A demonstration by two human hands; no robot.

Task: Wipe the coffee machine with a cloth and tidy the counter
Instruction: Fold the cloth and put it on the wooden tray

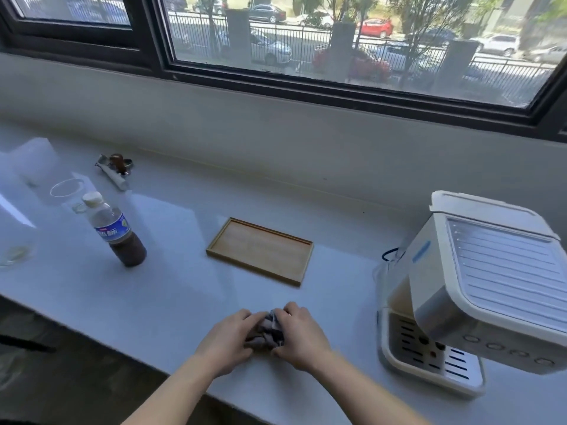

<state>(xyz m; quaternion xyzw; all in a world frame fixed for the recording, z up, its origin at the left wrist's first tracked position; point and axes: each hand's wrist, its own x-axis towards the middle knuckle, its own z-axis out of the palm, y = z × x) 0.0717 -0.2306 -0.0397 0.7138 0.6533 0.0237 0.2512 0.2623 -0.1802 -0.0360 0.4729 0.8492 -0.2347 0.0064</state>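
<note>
A small dark grey cloth [267, 332], bunched up, lies on the pale counter [171, 289] near its front edge. My left hand [228, 338] grips its left side and my right hand [299, 335] grips its right side, both pressed close together. The cream coffee machine [478, 286] stands at the right, about a hand's width from my right hand, with its drip tray [429, 360] facing the front edge.
A wooden tray [260, 251] lies just behind my hands. At the left stand a plastic bottle [115, 230] part-filled with dark liquid and clear glasses [66, 191]. A portafilter and small metal parts [115, 168] lie at the back left. A window runs behind.
</note>
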